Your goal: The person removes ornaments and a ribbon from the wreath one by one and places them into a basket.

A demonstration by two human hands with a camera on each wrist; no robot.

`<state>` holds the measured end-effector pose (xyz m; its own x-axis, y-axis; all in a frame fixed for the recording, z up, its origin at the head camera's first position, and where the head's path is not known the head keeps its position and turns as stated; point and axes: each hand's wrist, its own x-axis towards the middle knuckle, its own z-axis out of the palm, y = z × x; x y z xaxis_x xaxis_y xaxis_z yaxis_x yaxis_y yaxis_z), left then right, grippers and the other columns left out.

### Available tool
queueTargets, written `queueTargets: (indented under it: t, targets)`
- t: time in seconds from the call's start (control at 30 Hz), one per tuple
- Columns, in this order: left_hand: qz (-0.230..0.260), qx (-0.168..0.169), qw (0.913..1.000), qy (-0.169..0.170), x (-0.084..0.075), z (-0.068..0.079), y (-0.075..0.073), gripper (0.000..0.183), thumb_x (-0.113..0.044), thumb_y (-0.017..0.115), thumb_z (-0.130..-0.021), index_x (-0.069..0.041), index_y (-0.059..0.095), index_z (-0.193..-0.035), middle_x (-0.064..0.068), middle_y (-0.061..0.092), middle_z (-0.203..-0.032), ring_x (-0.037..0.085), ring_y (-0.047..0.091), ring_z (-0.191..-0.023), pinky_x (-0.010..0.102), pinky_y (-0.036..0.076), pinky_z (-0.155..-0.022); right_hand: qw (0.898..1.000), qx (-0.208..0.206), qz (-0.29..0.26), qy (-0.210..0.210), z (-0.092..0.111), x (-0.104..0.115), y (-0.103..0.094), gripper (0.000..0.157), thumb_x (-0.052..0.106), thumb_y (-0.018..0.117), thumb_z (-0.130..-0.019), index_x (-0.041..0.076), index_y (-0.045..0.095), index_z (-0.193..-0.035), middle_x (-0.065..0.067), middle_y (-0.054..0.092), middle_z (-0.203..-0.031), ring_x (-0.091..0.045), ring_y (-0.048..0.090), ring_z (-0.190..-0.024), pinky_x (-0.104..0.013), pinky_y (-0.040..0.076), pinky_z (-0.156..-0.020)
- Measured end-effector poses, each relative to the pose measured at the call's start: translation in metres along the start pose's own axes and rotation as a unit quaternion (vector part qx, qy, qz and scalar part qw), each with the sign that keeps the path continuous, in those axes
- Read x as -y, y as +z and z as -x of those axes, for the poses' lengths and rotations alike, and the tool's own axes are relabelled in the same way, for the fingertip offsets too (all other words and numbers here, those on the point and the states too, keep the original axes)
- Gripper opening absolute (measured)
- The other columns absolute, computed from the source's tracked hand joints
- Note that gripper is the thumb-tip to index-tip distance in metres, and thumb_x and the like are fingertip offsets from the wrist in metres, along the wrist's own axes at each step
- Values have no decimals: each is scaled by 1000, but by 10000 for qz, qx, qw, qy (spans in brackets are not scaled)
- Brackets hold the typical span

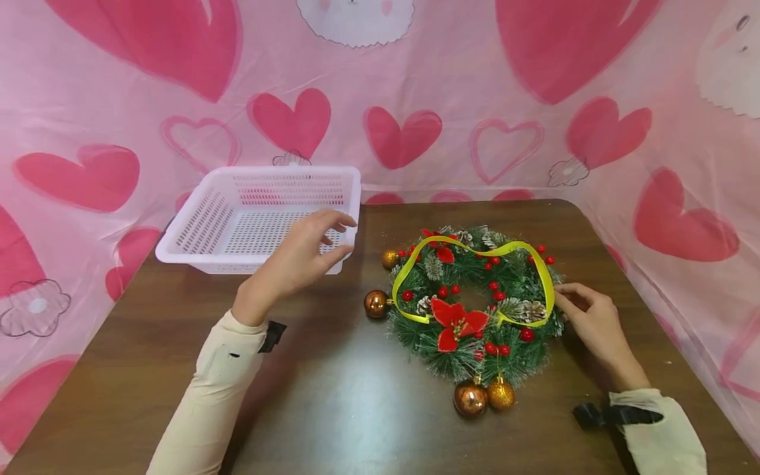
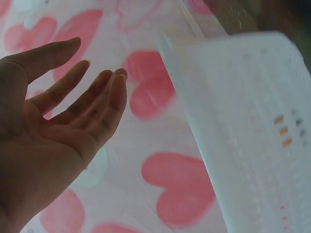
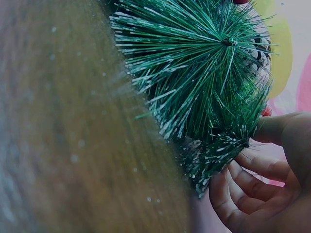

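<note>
Green, frosted bristles catch our eye first: the wreath (image 1: 451,363) lies on the brown table (image 1: 332,429), and we see the right hand (image 1: 596,323) at its right edge, thumb and fingers pinching a sprig. Across the top runs a yellow ribbon (image 1: 503,250), loosely looped, its ends on either side of a red flower (image 1: 454,323). Up front we've got a copper bauble (image 1: 470,400) right beside a gold bauble (image 1: 501,394). Over to the left hand (image 1: 311,241), well apart from the right: fingers gently bent, thumb apart, nothing held, by the near right corner of a white basket (image 1: 202,256). Behind it all, we have a pink backdrop (image 1: 457,79) with hearts.
</note>
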<state>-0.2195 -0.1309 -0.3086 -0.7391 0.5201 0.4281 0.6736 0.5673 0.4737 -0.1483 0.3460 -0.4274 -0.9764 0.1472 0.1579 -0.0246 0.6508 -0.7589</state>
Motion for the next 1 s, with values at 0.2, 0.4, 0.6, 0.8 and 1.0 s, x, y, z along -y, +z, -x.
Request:
queueTargets:
  t: [0.2,0.4,0.6,0.8,1.0]
  targets:
    - [13,351,9988,345,-14,6,13,33,-9,75,-88,-2,63,-118,9,66,-114,23,62,-101,36,56,-80,9997,80,204,75,8,6,-7,43,36,60,-100,1,65,-125,12,65,-82,-8,61,-66,-21,45,-53]
    - [-83,576,9971,482,-20,15,24,37,-10,75,-88,0,62,-121,9,66,-117,22,61,-108,39,50,-95,9995,300,88,44,12,8,-8,47,35,60,-100,1,60,-132,17,62,-98,-1,61,-73,-18,49,-59]
    - [57,931,9948,414,-23,24,42,42,-9,75,-88,0,60,-126,11,65,-123,23,59,-117,40,48,-102,9974,553,-462,-94,16,3,-3,46,26,64,-99,-4,57,-133,29,59,-101,12,59,-88,-13,50,-68]
    - [89,1203,9919,390,-22,21,54,42,-9,74,-88,1,61,-127,12,66,-124,25,61,-116,40,49,-100,9865,623,-1503,190,15,-1,-1,29,15,68,-95,15,65,-124,23,67,-98,7,64,-90,-14,51,-71]
    - [285,1663,9855,152,-18,21,64,44,-13,75,-89,3,61,-127,16,66,-125,30,62,-116,44,49,-99,9799,644,-1861,324,16,-5,0,27,12,69,-94,21,67,-119,19,69,-96,4,64,-90,-13,50,-73]
